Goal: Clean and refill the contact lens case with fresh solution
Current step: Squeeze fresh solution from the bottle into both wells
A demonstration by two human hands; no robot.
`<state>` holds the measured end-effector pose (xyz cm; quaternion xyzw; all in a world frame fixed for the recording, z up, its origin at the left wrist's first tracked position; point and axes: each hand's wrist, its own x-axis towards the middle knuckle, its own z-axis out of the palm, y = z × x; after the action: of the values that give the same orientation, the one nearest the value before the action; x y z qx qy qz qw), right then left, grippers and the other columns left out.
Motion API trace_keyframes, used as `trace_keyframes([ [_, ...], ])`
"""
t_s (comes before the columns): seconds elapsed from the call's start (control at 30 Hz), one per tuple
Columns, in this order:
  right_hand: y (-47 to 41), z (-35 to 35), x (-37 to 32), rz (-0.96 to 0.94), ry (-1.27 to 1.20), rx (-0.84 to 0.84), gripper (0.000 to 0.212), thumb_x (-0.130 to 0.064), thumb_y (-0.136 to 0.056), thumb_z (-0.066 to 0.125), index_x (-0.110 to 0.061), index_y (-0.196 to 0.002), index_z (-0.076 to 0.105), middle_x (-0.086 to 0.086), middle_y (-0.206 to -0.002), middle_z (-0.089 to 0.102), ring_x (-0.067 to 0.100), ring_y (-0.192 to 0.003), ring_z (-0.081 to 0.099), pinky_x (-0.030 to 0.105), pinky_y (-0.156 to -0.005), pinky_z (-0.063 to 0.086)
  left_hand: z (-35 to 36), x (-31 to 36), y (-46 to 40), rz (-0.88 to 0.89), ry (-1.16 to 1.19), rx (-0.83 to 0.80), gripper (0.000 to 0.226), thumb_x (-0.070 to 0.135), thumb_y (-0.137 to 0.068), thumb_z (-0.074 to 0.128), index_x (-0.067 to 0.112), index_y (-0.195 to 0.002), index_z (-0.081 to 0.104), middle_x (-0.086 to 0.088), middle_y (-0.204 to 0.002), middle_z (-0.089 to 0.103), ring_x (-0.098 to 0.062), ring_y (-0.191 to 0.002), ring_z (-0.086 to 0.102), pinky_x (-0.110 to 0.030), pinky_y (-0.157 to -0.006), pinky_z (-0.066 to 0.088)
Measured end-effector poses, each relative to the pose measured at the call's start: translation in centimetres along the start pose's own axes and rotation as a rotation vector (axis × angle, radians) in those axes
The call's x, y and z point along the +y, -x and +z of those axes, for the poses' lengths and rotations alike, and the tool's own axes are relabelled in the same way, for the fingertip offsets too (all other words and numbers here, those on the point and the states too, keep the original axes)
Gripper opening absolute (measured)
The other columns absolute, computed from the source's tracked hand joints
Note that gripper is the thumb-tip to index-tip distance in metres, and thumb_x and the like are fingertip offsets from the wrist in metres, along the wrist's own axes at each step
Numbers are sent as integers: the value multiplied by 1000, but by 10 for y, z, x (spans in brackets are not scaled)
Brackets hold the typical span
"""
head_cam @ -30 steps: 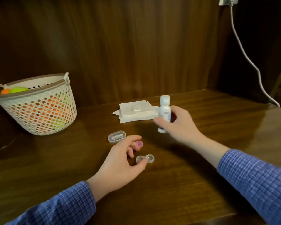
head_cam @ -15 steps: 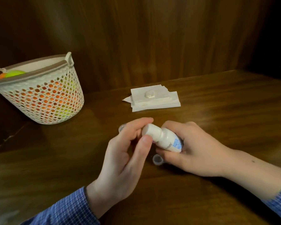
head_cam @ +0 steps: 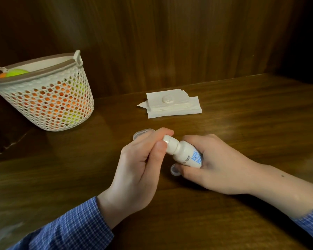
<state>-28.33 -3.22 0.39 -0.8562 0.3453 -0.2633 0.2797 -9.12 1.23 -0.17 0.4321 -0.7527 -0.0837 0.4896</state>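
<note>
My right hand (head_cam: 213, 163) grips a small white solution bottle (head_cam: 185, 155) with blue lettering, tilted with its cap toward the left. My left hand (head_cam: 139, 165) pinches the bottle's white cap (head_cam: 168, 141) between thumb and fingers. Just below the bottle, one clear well of the contact lens case (head_cam: 174, 170) shows on the table; the remainder is hidden under my hands. A clear oval plastic box (head_cam: 142, 132) peeks out behind my left fingers.
A stack of white tissues (head_cam: 173, 107) with a small white lid (head_cam: 167, 99) on it lies further back. A white mesh basket (head_cam: 49, 98) holding orange and green balls stands at the left. The dark wooden table (head_cam: 242, 109) meets a wood-panelled wall.
My right hand brought the bottle from upright near the tissues down over the lens case and tilted it. My left hand left the case and took hold of the cap.
</note>
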Motion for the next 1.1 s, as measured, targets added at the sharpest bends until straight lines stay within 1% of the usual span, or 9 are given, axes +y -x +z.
trace_keyframes([
  [0.27, 0, 2, 1, 27, -25, -30, 17, -36, -85, 78, -34, -81, 61, -12, -78, 68, 9, -60, 62, 20, -50, 46, -1, 1, 0, -31, 46, -19, 36, 23, -108, 36, 9, -113, 70, 28, -74, 48, -1, -66, 52, -8, -62, 35],
  [0.37, 0, 2, 0, 28, -23, -43, 17, -35, -86, 78, -33, -83, 62, -10, -76, 69, 11, -62, 64, 22, -50, 48, -1, 0, 2, -101, 121, -8, 35, 26, -107, 36, 28, -102, 71, 20, -69, 51, -3, -60, 50, -12, -58, 36],
  [0.47, 1, 3, 0, 44, -63, -68, 15, -33, -87, 78, -32, -83, 64, -5, -77, 71, 14, -63, 66, 28, -51, 52, -2, -2, 4, -290, 321, 44, 39, 33, -105, 39, 17, -95, 73, -1, -63, 49, -9, -55, 43, -24, -51, 35],
  [0.6, 2, 4, 0, 70, -158, -66, 17, -31, -85, 79, -25, -82, 63, 0, -76, 68, 9, -56, 59, 29, -51, 48, -6, 4, -5, -619, 708, 18, 44, 47, -97, 53, 10, -100, 77, 1, -62, 47, -10, -53, 38, -26, -47, 31],
  [0.67, 1, -3, 0, 96, -270, -101, 22, -27, -85, 83, -24, -89, 62, 4, -76, 68, 9, -54, 57, 29, -48, 47, -10, 5, -13, -881, 1038, -69, 45, 46, -90, 53, 8, -92, 78, 1, -61, 45, -9, -51, 35, -23, -45, 30],
  [0.73, 0, -14, 3, 95, -439, -154, 29, -21, -85, 84, -21, -101, 60, 2, -70, 68, 10, -48, 55, 26, -45, 46, -14, 4, -17, -977, 1286, -197, 42, 41, -94, 51, 9, -84, 76, 2, -65, 44, -7, -51, 35, -20, -46, 33],
  [0.9, -6, -31, 17, 137, -937, -156, 36, -22, -80, 80, -9, -106, 57, 8, -64, 55, 8, -45, 45, 26, -45, 28, -18, -3, -15, -858, 1388, -282, 28, 31, -96, 57, 10, -94, 77, -2, -80, 60, -8, -62, 52, -22, -58, 49],
  [1.0, -9, -31, 23, 198, -1199, -155, 44, -22, -80, 84, -8, -111, 56, 7, -71, 55, 7, -48, 47, 17, -42, 31, -13, -5, -12, -782, 1276, -353, 25, 26, -95, 59, 14, -104, 79, 0, -85, 66, -7, -66, 55, -22, -62, 51],
  [1.1, -12, -31, 23, 278, -1385, -157, 42, -17, -83, 70, -5, -120, 55, 9, -86, 62, 7, -53, 52, 14, -43, 35, -10, -5, -7, -722, 1199, -412, 24, 19, -101, 54, 16, -107, 78, 1, -88, 70, -6, -68, 59, -23, -65, 53],
])
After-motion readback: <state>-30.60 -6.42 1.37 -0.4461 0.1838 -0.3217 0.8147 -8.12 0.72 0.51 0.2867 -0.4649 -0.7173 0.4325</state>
